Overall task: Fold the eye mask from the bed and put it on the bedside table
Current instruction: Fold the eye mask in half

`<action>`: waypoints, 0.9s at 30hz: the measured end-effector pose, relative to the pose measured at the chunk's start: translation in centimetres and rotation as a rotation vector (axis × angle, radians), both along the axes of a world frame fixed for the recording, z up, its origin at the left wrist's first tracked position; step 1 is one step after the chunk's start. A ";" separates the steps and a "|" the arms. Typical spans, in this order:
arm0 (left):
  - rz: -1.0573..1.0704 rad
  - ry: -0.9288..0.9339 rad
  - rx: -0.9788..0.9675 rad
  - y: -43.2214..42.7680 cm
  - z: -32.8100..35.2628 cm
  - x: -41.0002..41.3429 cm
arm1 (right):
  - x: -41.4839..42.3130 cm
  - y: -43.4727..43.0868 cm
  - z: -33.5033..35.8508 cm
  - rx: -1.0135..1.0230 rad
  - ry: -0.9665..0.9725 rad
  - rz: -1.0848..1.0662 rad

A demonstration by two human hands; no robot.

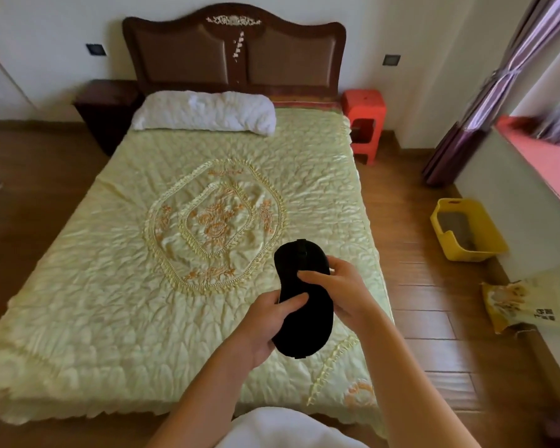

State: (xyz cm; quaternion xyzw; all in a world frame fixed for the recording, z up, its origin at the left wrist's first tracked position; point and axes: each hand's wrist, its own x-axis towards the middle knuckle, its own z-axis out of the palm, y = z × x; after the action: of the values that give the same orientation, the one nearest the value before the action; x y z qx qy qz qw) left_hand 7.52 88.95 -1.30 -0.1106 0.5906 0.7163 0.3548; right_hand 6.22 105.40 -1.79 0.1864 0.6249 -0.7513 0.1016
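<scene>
Two bare hands hold the black padded fabric eye mask (pixel 303 299) up over the near right part of the pale green quilted bedspread (pixel 117 286), clear of the cover. In the head view, the left hand (pixel 265 321) grasps the mask's near half, thumb pressed across its top face. The right hand (pixel 333 286) grips the right edge, a finger laid over the middle. The mask lies open and long, not yet folded, with a strap fitting showing at its far end.

It looks light, soft and limp, so I judge it will bend easily at the narrow waist between the two eye lobes. Pinching one lobe in each hand and bringing them together should fold it neatly; the strap may dangle loose.

A dark wooden bedside table (pixel 105 108) stands at the far left beside the carved brown headboard (pixel 233 50), well apart from the hands. At the far right stands a red plastic stool (pixel 364 121).
</scene>
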 end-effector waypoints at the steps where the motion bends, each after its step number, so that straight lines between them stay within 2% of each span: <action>1: 0.002 0.014 -0.030 0.0 0.0 0.2 | 0.4 -0.2 0.1 0.009 0.004 -0.007; 8: 0.033 0.027 -0.120 0.4 -0.1 1.0 | 1.7 -0.7 0.5 0.131 0.158 -0.041; 13: 0.092 0.012 -0.103 0.5 -0.4 1.0 | 2.7 -0.6 0.6 0.308 0.351 0.062; 18: 0.191 -0.069 0.027 0.3 -0.4 0.5 | 4.2 -0.7 0.2 0.528 0.522 0.180; 23: 0.002 -0.047 0.133 -0.4 -0.2 -0.6 | 4.6 -0.7 -0.2 0.689 0.677 0.232; 27: 0.110 -0.226 0.255 -0.9 -0.6 -1.5 | 4.3 -0.3 -0.1 0.790 0.732 0.263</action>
State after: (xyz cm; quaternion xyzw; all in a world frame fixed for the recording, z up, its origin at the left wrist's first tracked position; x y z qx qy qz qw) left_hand 6.04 88.03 -1.92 -0.1765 0.4445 0.7867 0.3905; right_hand 10.49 105.15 -1.90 -0.1423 0.8718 -0.4564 -0.1069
